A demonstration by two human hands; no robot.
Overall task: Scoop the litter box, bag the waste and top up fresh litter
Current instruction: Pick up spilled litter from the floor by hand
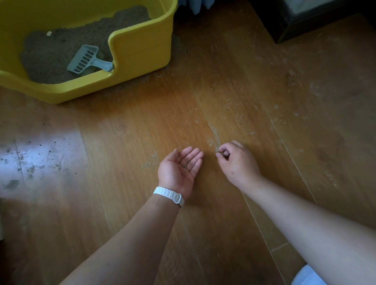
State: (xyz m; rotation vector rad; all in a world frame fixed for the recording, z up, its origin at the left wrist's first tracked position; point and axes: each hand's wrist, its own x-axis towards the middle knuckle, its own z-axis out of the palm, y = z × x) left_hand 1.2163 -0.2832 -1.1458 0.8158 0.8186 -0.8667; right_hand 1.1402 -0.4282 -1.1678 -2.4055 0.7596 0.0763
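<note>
The yellow litter box (142, 49) stands on the wooden floor at the upper left, holding brown litter (56, 51). A pale blue slotted scoop (88, 59) lies in it, handle toward the box's low entry cut. My left hand (179, 166), with a white wristband, is palm up over the floor, cupping a few litter grains. Just to its right, my right hand (237, 159) pinches a small litter grain between thumb and forefinger, close to the floor.
Stray litter grains and dust (215, 137) are scattered across the floorboards, thickest around the box and along a board seam. Dark furniture (296, 19) stands at the upper right. A blue fabric edge (198, 2) hangs at the top.
</note>
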